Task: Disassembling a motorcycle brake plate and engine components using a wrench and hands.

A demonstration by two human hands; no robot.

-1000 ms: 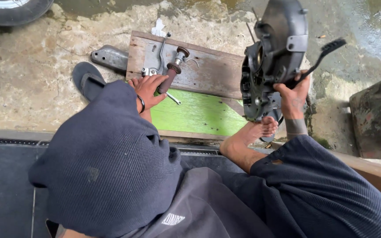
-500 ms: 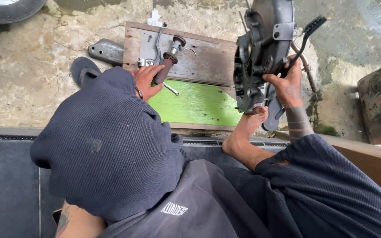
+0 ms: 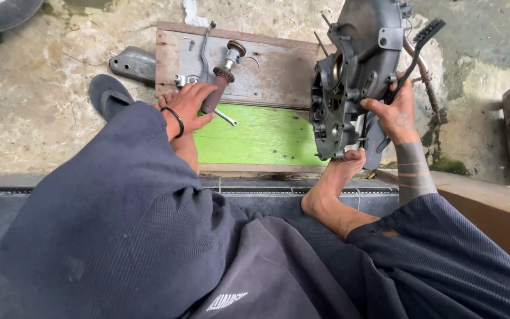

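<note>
Head view looks straight down over the person's own lap: dark blue trousers (image 3: pixel 119 236) fill the near part of the picture, with the left knee raised on the left and the right leg on the right. A bare foot (image 3: pixel 340 171) reaches forward from between the legs, its toes pressed against the lower edge of a dark metal engine casing (image 3: pixel 355 71) that stands tilted on its edge. The right hand (image 3: pixel 394 115) is closed around the rear side of that casing, beside a black ribbed pedal lever (image 3: pixel 420 44) that sticks up and to the right. Well apart from it, the left hand (image 3: pixel 187 106), with a black band around its wrist, is clamped on the brown grip of a handlebar part (image 3: pixel 219 82), whose far end carries a silver lever assembly (image 3: pixel 199 56). A small wrench (image 3: pixel 225 117) lies just beside the fingers, on a green board (image 3: pixel 261 136). Beyond the green board lies a weathered wooden board (image 3: pixel 273 65), on which the handlebar part rests. Left of the boards, a dark sandal (image 3: pixel 107 94) and a grey metal cover (image 3: pixel 132 64) lie on the rough concrete ground (image 3: pixel 36 88). At the far top left corner, part of a tyre (image 3: pixel 4 10) shows.
</note>
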